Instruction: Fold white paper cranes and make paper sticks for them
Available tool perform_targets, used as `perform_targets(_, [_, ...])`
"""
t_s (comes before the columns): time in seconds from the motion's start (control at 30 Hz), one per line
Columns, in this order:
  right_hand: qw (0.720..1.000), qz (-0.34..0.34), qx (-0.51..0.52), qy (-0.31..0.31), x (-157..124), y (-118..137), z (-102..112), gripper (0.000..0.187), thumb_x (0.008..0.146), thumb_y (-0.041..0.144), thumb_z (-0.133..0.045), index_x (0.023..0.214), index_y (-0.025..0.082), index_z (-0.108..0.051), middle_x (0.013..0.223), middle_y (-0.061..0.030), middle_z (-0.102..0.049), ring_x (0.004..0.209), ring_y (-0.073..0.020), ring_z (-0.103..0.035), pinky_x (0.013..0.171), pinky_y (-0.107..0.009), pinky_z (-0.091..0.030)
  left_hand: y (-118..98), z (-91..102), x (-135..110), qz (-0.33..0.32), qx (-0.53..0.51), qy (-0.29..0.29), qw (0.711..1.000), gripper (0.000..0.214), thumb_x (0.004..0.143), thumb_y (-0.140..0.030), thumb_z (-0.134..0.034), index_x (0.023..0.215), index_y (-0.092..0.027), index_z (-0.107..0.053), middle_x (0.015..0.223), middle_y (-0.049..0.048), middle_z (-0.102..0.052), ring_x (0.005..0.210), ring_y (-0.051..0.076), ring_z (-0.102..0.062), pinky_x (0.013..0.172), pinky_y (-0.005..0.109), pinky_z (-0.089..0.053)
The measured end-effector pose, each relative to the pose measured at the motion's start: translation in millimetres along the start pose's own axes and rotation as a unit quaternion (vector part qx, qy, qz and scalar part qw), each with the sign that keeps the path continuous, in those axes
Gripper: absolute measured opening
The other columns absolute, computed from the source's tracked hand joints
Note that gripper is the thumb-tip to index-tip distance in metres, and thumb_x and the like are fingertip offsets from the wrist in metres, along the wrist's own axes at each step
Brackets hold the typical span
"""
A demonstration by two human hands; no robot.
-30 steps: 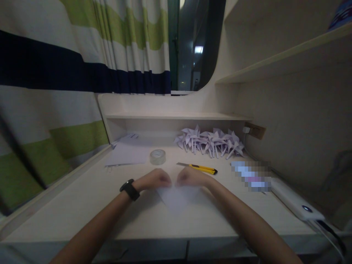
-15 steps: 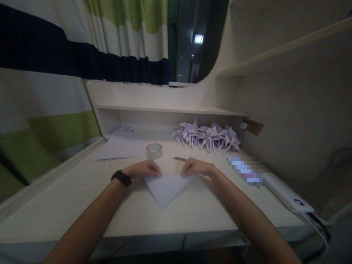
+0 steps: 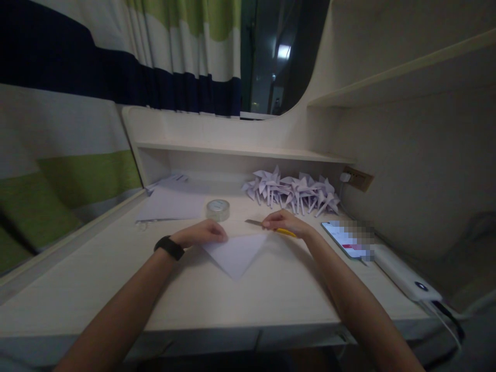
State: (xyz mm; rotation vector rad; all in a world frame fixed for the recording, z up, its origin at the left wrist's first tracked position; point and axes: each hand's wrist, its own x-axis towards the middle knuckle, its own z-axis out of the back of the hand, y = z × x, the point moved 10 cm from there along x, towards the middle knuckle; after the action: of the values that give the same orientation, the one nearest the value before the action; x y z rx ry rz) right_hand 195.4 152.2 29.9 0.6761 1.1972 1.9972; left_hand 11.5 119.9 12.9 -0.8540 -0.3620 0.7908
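The sheet is smooth matt paper, the tape roll glossy clear plastic, the cutter blade metal.

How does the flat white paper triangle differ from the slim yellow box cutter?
Shape: the flat white paper triangle is broad; the slim yellow box cutter is long and narrow.
Colour: the triangle is plain white; the cutter is yellow with a grey blade.
Contact: the left hand is on the triangle; the right hand is over the cutter.
Shared: a hand partly hides each.
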Motion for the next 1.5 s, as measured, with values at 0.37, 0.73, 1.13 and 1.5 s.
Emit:
perform_targets(0.37, [0.998, -0.040, -0.019, 0.035, 7, -19, -16, 0.031, 0.065, 0.041, -0.076, 0.070, 0.010, -0.071, 0.058, -0.0008, -0.062, 0.052, -0.0092, -0.053, 0.052, -0.021, -0.044, -4, 2.8, -1, -0.007, -0.022, -0.001, 1.000, 0.036, 0.081, -0.045, -0.058, 0.068, -0.012, -0.065, 0.060, 0.0004, -0.058, 0.056, 0.011, -0.045, 0.056, 0.025, -0.034])
perform_targets(0.73, [0.993, -0.087, 0.057, -0.048, -8, -25, 26, 0.028, 0.056, 0.037, -0.080, 0.063, 0.010, -0.071, 0.058, -0.0020, -0.064, 0.053, -0.0097, -0.054, 0.051, -0.020, -0.043, 26, 49.6, -8, 0.056, -0.010, -0.166, 0.984, 0.037, 0.080, -0.047, -0.059, 0.078, -0.011, -0.069, 0.075, 0.0080, -0.070, 0.069, 0.019, -0.062, 0.064, 0.030, -0.045])
perform_targets(1.13, [0.979, -0.053, 0.189, -0.045, 5, -18, -6, 0.024, 0.060, 0.031, -0.081, 0.064, 0.011, -0.068, 0.056, 0.0016, -0.059, 0.046, -0.0065, -0.052, 0.046, -0.019, -0.045, -70, -40.4, 4, -0.213, 0.263, -0.149, 0.929, 0.100, 0.063, -0.052, -0.078, 0.145, -0.025, -0.028, 0.144, 0.0144, -0.040, 0.129, 0.033, -0.039, 0.105, 0.050, -0.030])
perform_targets(1.5, [0.966, -0.090, 0.227, -0.084, 4, -21, -5, 0.026, 0.057, 0.031, -0.081, 0.060, 0.012, -0.064, 0.049, 0.0031, -0.056, 0.038, -0.0055, -0.050, 0.038, -0.016, -0.042, -77, -48.0, -1, -0.215, 0.328, -0.153, 0.907, 0.103, 0.064, -0.046, -0.078, 0.147, -0.029, -0.019, 0.152, 0.0155, -0.025, 0.131, 0.038, -0.033, 0.101, 0.055, -0.030])
